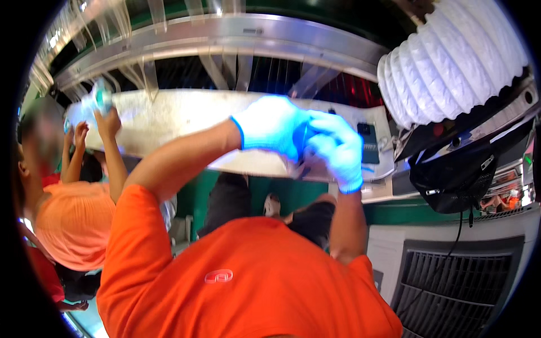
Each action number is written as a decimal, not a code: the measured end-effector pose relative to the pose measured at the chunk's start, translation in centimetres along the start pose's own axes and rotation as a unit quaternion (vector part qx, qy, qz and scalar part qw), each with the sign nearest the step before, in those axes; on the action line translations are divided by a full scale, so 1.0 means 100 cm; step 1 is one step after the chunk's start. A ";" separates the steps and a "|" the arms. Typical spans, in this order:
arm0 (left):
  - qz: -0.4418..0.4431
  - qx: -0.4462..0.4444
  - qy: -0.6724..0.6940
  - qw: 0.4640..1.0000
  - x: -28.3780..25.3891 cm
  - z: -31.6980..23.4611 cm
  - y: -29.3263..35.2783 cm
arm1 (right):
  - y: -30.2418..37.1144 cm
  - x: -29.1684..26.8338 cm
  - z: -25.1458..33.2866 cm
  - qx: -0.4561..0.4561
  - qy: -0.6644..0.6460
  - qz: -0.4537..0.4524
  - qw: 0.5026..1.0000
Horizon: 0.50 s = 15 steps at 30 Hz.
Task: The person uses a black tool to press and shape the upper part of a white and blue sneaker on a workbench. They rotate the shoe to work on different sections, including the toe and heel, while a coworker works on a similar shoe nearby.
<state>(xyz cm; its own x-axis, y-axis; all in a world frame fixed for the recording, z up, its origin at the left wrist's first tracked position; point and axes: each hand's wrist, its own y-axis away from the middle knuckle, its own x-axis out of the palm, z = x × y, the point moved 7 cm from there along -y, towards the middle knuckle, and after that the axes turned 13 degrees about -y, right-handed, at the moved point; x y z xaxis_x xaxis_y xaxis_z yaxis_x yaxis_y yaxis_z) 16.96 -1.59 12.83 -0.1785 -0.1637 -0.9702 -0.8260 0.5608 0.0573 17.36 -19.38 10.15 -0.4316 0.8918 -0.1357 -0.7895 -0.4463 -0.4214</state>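
Both my hands wear knitted gloves that look pale blue under bright light. My left hand (269,128) is curled and meets my right hand (340,147) above the front part of a long whitish bench top (186,112). The fingers of both hands are bent in against each other. A small bit of something dark and partly see-through (302,168) shows beneath them, too blurred to name. A dark flat box-like thing (368,147) lies on the bench just right of my right hand.
A white ribbed duct (451,62) hangs at the upper right, above a black bag (456,174). Clear strips (149,79) hang from a metal rail (253,38) behind the bench. At left, a co-worker in an orange top (76,225) raises a clear plastic item (93,104).
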 end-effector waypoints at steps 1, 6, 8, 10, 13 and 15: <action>-0.035 0.025 0.023 0.999 0.002 0.002 0.000 | 0.016 -0.018 -0.044 0.009 -0.095 -0.026 0.995; 0.002 -0.017 0.042 0.999 -0.036 0.006 0.001 | 0.018 -0.056 -0.025 0.011 -0.161 -0.128 0.979; 0.013 0.004 -0.004 1.000 -0.042 -0.004 -0.002 | -0.008 -0.033 -0.003 0.084 -0.089 -0.061 0.991; 0.038 -0.009 -0.007 0.999 -0.028 -0.003 -0.003 | -0.007 -0.026 -0.006 0.054 -0.182 -0.070 0.979; 0.060 -0.017 -0.004 0.998 -0.021 -0.005 -0.008 | -0.013 -0.018 0.002 0.042 -0.144 -0.040 0.988; 0.053 -0.010 -0.017 0.998 -0.019 -0.002 -0.009 | -0.023 -0.001 0.002 0.078 -0.009 0.032 0.996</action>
<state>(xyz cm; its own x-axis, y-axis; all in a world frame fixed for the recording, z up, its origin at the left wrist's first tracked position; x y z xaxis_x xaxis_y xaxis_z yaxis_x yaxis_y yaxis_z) 17.95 -1.95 14.68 -0.2479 -0.0768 -0.9657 -0.8142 0.5567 0.1647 19.14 -18.49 11.32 -0.4895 0.8607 -0.1402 -0.8183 -0.5089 -0.2673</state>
